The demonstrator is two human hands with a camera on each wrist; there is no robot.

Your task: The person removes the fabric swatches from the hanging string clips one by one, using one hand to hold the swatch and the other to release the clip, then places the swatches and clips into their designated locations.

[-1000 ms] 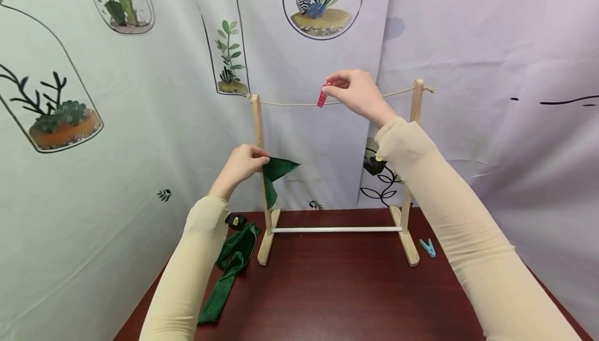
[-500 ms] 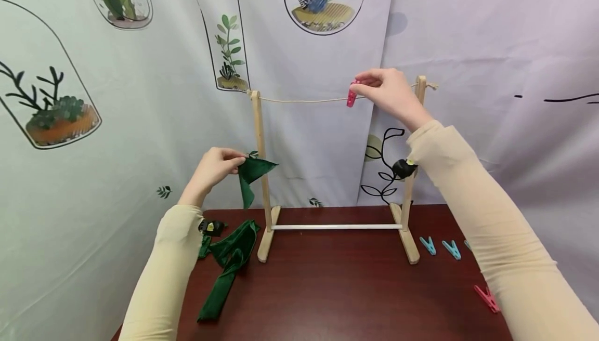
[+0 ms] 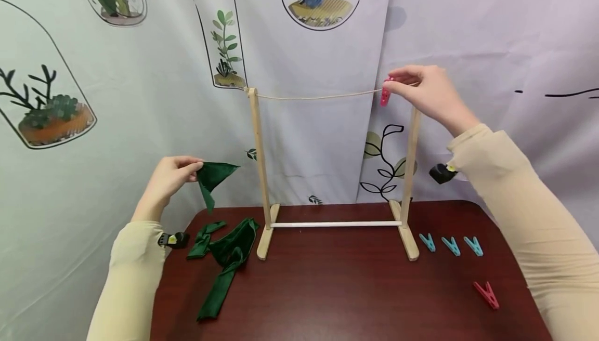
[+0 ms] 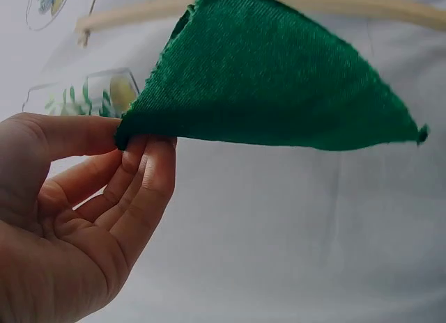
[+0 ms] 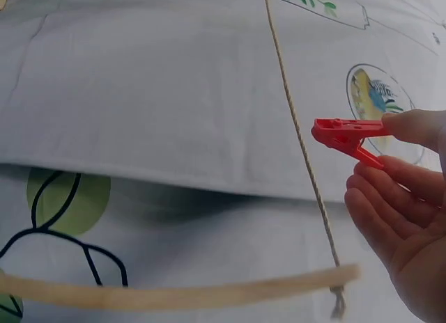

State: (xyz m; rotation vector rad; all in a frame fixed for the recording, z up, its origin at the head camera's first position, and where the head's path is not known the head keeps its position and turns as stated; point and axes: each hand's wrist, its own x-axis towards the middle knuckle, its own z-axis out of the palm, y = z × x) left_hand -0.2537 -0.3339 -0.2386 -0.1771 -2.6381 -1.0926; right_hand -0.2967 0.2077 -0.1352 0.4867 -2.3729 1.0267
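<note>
My left hand (image 3: 172,179) pinches one corner of a small green cloth (image 3: 214,175), left of the wooden rack's left post (image 3: 259,154). In the left wrist view the green cloth (image 4: 279,79) spreads out from between thumb and fingertips. A red clothespin (image 3: 386,93) is held by its handle ends in my right hand (image 3: 428,91), close to the right end of the rope (image 3: 318,97). The right wrist view has the red clothespin (image 5: 348,133) beside the rope (image 5: 296,117), apart from it, with its tip toward the rope.
On the dark red table (image 3: 327,289) lie more green cloths (image 3: 226,276) at the left. Several blue clothespins (image 3: 451,246) and another red clothespin (image 3: 487,295) lie at the right. A white bar (image 3: 336,224) joins the rack's feet. A printed curtain (image 3: 309,148) hangs behind.
My left hand has carried the green cloth leftward, away from the rack's left post. My right hand has moved right along the rope with the red clothespin. The clothespins on the table have come into view.
</note>
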